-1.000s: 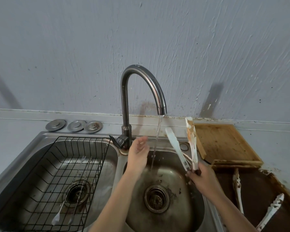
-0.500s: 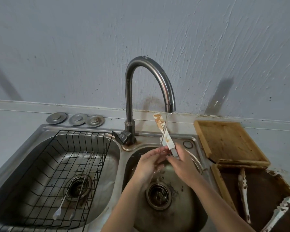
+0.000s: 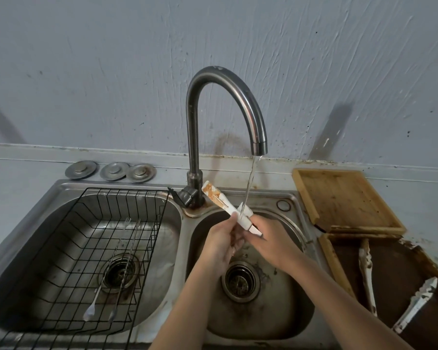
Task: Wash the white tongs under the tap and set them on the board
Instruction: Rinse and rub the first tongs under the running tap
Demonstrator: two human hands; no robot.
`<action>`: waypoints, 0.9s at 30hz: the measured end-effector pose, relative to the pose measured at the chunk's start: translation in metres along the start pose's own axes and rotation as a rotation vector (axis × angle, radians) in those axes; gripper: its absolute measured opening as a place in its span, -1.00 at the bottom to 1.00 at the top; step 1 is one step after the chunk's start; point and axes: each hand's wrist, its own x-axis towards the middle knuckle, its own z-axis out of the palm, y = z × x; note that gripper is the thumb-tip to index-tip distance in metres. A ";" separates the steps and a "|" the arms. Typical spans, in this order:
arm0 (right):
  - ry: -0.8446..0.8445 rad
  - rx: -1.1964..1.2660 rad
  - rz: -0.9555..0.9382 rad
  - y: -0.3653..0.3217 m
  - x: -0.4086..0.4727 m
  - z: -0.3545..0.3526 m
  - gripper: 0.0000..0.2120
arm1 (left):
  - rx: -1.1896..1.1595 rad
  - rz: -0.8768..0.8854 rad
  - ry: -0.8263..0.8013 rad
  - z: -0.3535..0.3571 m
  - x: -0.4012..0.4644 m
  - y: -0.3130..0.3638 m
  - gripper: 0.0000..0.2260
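Grey rough-plastered wall fills the top half, streaked and spotted. Below it a stainless double sink set in a pale counter; steel is dull and stained. Left basin holds a black wire rack with two long thin metal utensils lying across its grid, over the drain. Right basin is bare metal with grime around its round drain. Dark gooseneck tap rises between the basins, lever at its base, thin water stream running from the spout.

Right of the sink: wooden board with a raised rim, pale and scored, empty. Just in front of it a darker tray with brown residue, holding two more white tongs pieces — smeared, lying apart.

White tongs are held over the right basin, tilted, tip pointing up-left towards the tap base, both arms pressed together. Brown sauce coats the upper end. The stream lands on the lower part, just above the hands.

Left hand — fingers closed round the tongs from the left. Right hand clamped on the handle end from the right. Hands touch each other.

Three round metal drain plugs sit on the ledge behind the left basin.
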 end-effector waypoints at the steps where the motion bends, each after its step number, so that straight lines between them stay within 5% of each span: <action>1: 0.008 0.006 0.002 0.000 -0.002 -0.001 -0.84 | -0.035 -0.027 0.006 0.002 0.000 0.000 -0.78; 7: 0.023 0.021 -0.012 0.006 -0.010 -0.012 -0.91 | -0.079 -0.061 -0.068 0.011 -0.009 0.000 -0.93; 11: -0.009 -0.008 -0.010 0.005 -0.016 -0.013 -0.84 | -0.259 -0.104 0.055 0.010 -0.002 0.000 -0.82; 15: 0.028 0.059 0.013 0.003 -0.016 -0.012 -0.79 | -0.231 -0.094 0.002 0.019 -0.006 -0.007 -0.86; 21: -0.172 0.009 0.179 -0.007 -0.016 -0.016 -0.87 | -0.182 -0.130 0.062 0.017 -0.005 -0.012 -0.80; 27: 0.058 -0.076 0.300 -0.011 -0.009 -0.006 -0.66 | -0.187 -0.162 0.089 0.020 -0.010 -0.017 -0.83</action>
